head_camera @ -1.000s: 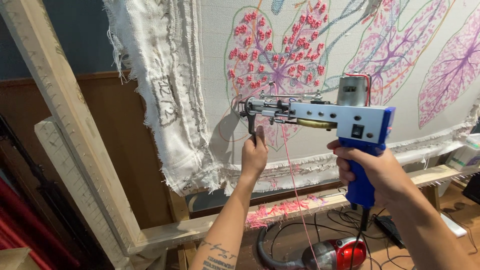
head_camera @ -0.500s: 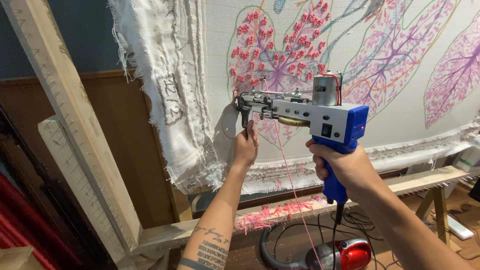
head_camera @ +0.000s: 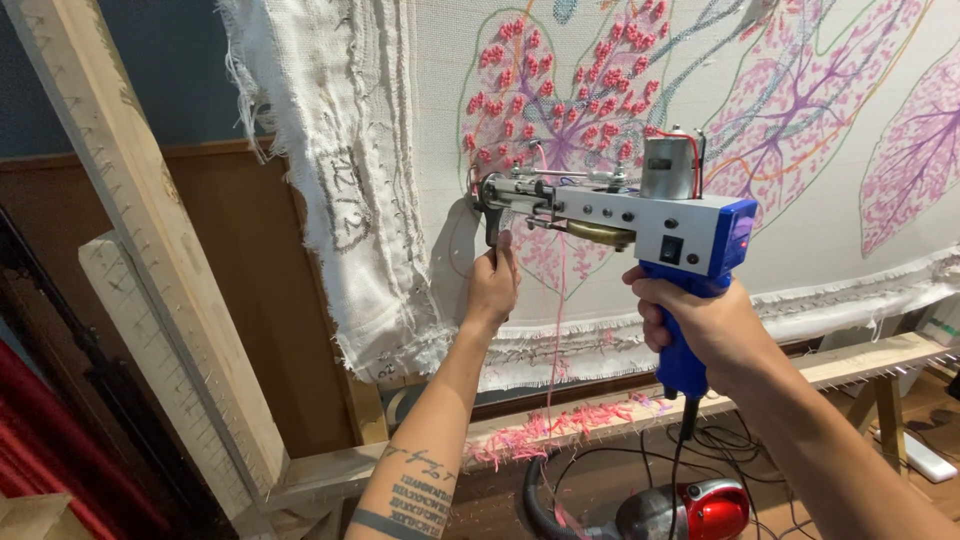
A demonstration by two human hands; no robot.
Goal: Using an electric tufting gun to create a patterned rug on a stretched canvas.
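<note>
**Both hands on the tufting gun at the cloth**

The right hand point(head_camera: 700, 325) is wrapped tight around the blue grip of the tufting gun point(head_camera: 640, 215), fingers fully curled, no gap showing. The gun lies level, its needle end pressed against the stretched white cloth point(head_camera: 800, 230), its silver motor standing up just behind the middle of the body.

The left hand point(head_camera: 492, 285) is closed narrowly on the small black front handle that hangs below the gun's needle end; the thumb points upward along it, and the knuckles sit close to the cloth.

Pink yarn point(head_camera: 556, 330) drops from under the gun's barrel, falling between the two hands. Above the gun, the cloth carries a leaf outline filled with pink tufts point(head_camera: 560, 100). Left of the gun, a frayed fold of cloth point(head_camera: 340, 180) hangs over the wooden frame point(head_camera: 130, 220). Below the gun, pink yarn scraps point(head_camera: 560, 425) lie on the frame's lower beam, and a red vacuum cleaner point(head_camera: 690, 508) sits on the floor beneath the right hand.
</note>
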